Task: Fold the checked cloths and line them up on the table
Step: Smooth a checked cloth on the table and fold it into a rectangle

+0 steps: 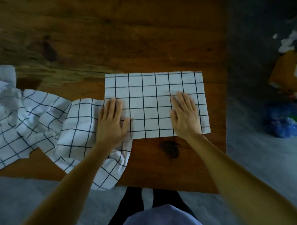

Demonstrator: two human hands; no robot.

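Fingers straight, both the left hand (111, 122) and the right hand (185, 114) press flat on the folded checked cloth (152, 95) near the wooden table's (114, 33) right edge, likely smoothing its crease; crumpled unfolded cloths (40, 120) wait along the near-left edge.

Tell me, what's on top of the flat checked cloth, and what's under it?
Both hands lie flat on the flat checked cloth: the left hand at its left edge, the right hand further right. Under it shows only the wooden table; anything beneath is covered.
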